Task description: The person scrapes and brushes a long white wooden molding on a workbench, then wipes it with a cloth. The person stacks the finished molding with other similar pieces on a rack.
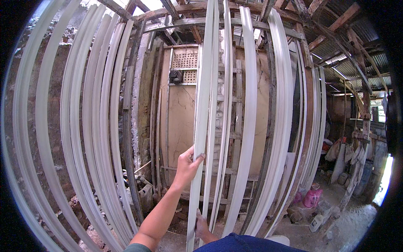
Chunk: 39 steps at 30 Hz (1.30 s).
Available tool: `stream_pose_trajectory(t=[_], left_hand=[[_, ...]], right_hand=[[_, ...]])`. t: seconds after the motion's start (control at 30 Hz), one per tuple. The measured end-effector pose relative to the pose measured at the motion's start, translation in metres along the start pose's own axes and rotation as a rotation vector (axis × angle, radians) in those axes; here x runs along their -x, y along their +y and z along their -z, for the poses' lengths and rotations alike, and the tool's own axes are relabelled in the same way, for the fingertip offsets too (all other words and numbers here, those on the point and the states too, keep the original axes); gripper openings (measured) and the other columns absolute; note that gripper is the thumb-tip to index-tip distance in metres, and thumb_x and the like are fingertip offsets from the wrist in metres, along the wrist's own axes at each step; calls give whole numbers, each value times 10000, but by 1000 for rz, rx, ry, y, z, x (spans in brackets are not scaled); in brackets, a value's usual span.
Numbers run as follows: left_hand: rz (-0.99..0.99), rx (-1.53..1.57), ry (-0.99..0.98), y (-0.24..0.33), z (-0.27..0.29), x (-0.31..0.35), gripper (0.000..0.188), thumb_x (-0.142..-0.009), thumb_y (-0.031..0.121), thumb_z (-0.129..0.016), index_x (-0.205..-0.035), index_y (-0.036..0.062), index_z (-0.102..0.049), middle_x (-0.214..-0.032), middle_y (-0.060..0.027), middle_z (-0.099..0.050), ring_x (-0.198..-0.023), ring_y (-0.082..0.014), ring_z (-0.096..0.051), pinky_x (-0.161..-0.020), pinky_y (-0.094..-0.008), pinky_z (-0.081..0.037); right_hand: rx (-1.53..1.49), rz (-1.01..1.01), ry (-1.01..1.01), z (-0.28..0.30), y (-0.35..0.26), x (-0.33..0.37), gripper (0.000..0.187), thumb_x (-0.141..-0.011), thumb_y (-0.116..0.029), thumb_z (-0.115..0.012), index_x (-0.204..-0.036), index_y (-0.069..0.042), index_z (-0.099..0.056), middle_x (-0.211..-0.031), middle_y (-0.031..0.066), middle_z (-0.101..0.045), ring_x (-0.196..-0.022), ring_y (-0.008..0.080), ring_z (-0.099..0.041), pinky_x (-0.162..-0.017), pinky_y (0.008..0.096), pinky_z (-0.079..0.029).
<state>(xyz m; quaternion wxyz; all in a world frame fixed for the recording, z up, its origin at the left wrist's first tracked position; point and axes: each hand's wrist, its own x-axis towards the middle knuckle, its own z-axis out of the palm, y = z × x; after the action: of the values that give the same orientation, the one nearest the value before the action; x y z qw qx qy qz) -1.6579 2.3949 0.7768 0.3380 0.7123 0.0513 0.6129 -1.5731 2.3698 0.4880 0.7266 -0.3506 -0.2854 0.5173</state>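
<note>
A long white moulded strip [203,109] stands nearly upright in the middle of the view. My left hand [188,164] is raised and grips its left edge at about mid height. My right hand [202,227] holds the same strip low down, near the bottom edge of the picture, partly hidden behind a dark blue cloth [247,243]. More white strips [247,126] lean just to the right of it, close but apart from my hands.
Several white strips [90,138] lean against the rough wall on the left and others [279,138] on the right. Behind them are a brown panel [180,122] and wooden roof beams [327,25]. Sacks and a pink bag [312,197] lie on the dirt floor at the right.
</note>
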Motion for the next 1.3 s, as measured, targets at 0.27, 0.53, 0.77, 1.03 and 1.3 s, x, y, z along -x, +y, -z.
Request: stream_pose_trajectory(t=[0.27,0.53,0.77,1.03,1.3], left_hand=[[-37,-58,18,-12,0,18,312,-863,69,-621,-1161,-18,-589,-1055,-98,-647,-889,-102,-576,-746,-258,-483],[6,-98,70,-8,-1,48,307,-862,84,-632,-1150,-18,-595,-998,-76,-651,-907,-117,-581,-801,-279,-471],[-19,-133,55,-20,3,55,303,-862,77,-632,-1143,-28,-590,-1027,-87,-639,-937,-126,-583,-818,-282,-471],[-93,-217,56,-58,16,54,355,-838,10,-628,-1183,-26,-557,-1139,-104,-591,-1067,-176,-547,-932,-304,-423],[-69,-96,230,-51,8,46,412,-837,21,-594,-1245,45,-544,-1311,-113,-496,-1244,-257,-439,-1039,-379,-340]], right_hand=[[15,-7,2,6,13,-8,405,-925,-425,-540,-1080,-55,-593,-917,3,-593,-820,119,-542,-717,311,-452],[48,10,-10,11,20,-15,401,-936,-415,-520,-1120,-63,-573,-945,0,-586,-847,118,-536,-750,309,-442],[84,37,-36,20,39,-18,399,-945,-407,-503,-1155,-71,-556,-969,-3,-580,-871,116,-531,-778,308,-434],[127,295,-66,32,58,8,356,-943,-345,-539,-1149,-55,-558,-991,-35,-529,-902,78,-492,-787,260,-419],[592,184,407,180,89,84,315,-900,-235,-602,-1154,-48,-591,-988,18,-620,-909,120,-573,-821,254,-465]])
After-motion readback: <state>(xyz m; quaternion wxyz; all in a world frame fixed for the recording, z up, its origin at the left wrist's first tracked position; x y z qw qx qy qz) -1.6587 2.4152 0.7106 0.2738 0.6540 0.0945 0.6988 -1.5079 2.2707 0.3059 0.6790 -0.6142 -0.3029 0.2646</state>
